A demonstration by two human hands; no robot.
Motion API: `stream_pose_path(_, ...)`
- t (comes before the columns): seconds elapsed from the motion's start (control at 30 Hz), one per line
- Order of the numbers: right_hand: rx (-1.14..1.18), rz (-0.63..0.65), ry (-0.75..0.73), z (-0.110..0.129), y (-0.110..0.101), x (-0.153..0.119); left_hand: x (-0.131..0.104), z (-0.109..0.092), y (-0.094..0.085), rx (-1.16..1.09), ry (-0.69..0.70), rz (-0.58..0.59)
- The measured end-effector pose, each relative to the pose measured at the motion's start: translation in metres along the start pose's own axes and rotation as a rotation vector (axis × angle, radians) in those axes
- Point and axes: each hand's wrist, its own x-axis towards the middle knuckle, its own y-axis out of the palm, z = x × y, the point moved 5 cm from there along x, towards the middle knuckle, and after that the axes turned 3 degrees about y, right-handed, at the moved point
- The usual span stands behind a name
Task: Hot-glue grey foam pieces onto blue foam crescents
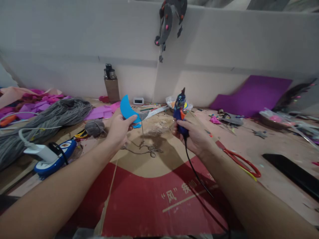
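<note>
My left hand (pixel 121 127) pinches a blue crescent-shaped piece (pixel 127 109) between thumb and fingers. Grey yarn (pixel 142 132) hangs down behind that hand and trails in loops onto the cardboard (pixel 152 169). In my right hand (pixel 190 132) is a dark blue glue gun (pixel 181 114) with an orange trigger, its nozzle pointing up and its black cord running down over the red part of the cardboard. The crescent and the glue gun are held apart, above the work surface.
Grey yarn (pixel 52 121), a yarn ball (pixel 94 127) and a blue power strip (pixel 56 159) lie left. Red-handled scissors (pixel 243 162) and a black object (pixel 291 172) lie right. A purple sheet (pixel 254 96) leans at the back right. A grey ornament (pixel 167 25) hangs above.
</note>
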Motion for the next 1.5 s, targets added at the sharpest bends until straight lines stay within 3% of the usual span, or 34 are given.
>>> stream_pose_path(0.1, -0.251, -0.194, -0.214, 0.007, -0.015, 0.005, 0.001, 0.003, -0.001, 0.034, -0.013, -0.008)
stream_pose_path(0.2, -0.415, -0.293, -0.224, 0.005, -0.022, 0.010, 0.002, 0.004, -0.002, 0.042, -0.029, -0.027)
stream_pose_path(0.33, -0.264, -0.222, -0.258, 0.006, -0.014, 0.004, 0.001, 0.002, -0.001, 0.032, -0.012, -0.019)
stream_pose_path(0.47, -0.083, -0.008, -0.200, 0.006, 0.006, -0.009, 0.002, 0.003, -0.002, 0.023, -0.005, -0.020)
stream_pose_path(0.6, -0.118, 0.167, -0.239, 0.003, 0.019, -0.017, 0.004, 0.005, -0.004, 0.023, -0.001, -0.021)
stream_pose_path(0.83, -0.543, 0.210, -0.356, -0.006, 0.024, -0.024, 0.004, 0.006, -0.005, 0.067, 0.010, -0.017)
stream_pose_path(1.03, -0.838, 0.180, -0.502, 0.003, 0.034, -0.038, 0.004, 0.007, -0.007, 0.078, -0.003, -0.015)
stream_pose_path(1.5, -0.937, 0.141, -0.564, 0.005, 0.039, -0.040, -0.002, -0.002, -0.001, 0.140, 0.043, 0.000)
